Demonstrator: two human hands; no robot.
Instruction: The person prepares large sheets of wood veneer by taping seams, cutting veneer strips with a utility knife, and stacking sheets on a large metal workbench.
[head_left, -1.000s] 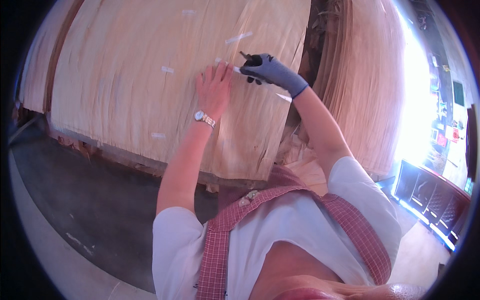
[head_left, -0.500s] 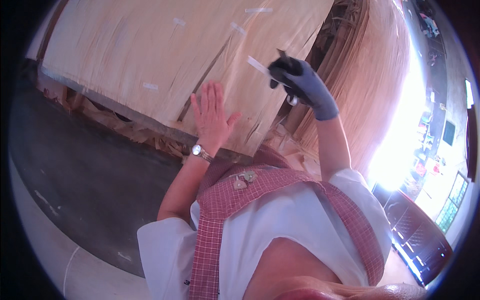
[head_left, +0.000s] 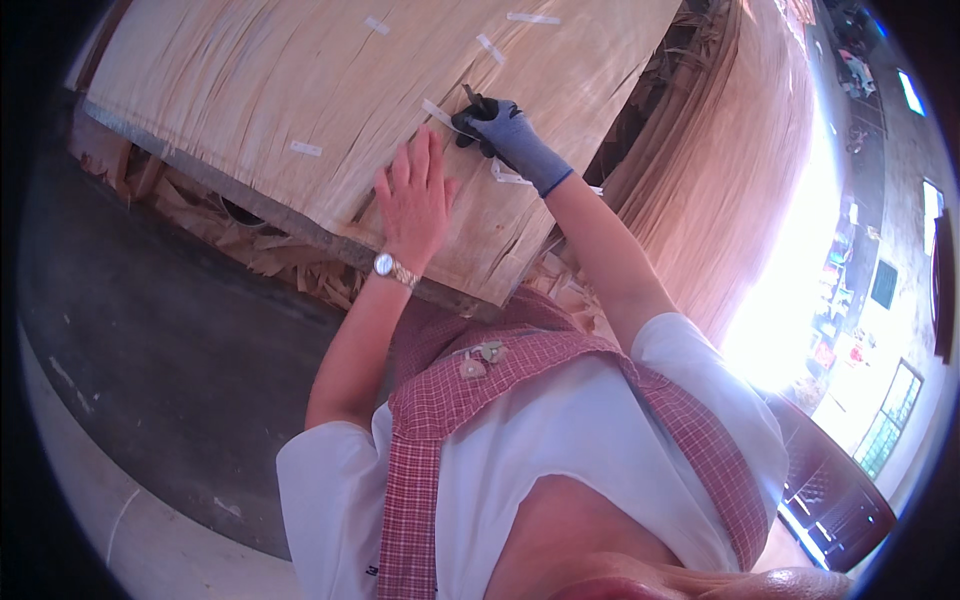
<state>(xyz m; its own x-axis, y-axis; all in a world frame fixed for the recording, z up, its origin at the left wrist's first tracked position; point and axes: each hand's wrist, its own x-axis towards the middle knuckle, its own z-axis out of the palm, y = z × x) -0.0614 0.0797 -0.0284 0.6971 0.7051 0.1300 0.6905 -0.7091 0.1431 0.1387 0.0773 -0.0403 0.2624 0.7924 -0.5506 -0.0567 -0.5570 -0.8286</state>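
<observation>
My bare left hand, with a wristwatch at its wrist, lies flat with fingers stretched on a pale wood veneer sheet, beside a long dark split in the wood. In a grey-blue glove with black fingers, my right hand is closed just beyond the left fingertips. A thin dark blade-like tool sticks out of its grip. A short white tape strip reaches from the gloved fingers onto the veneer over the split. More white tape trails below the glove.
Several white tape pieces are stuck on the sheet. Right of it stands a tall curved stack of veneer. Wood scraps poke out under the sheet's near edge, above a dark floor. A dark red chair stands at the lower right.
My right hand has moved left and down onto the sheet, bringing the tape strip to the split. My left hand has shifted slightly up and left, still flat.
</observation>
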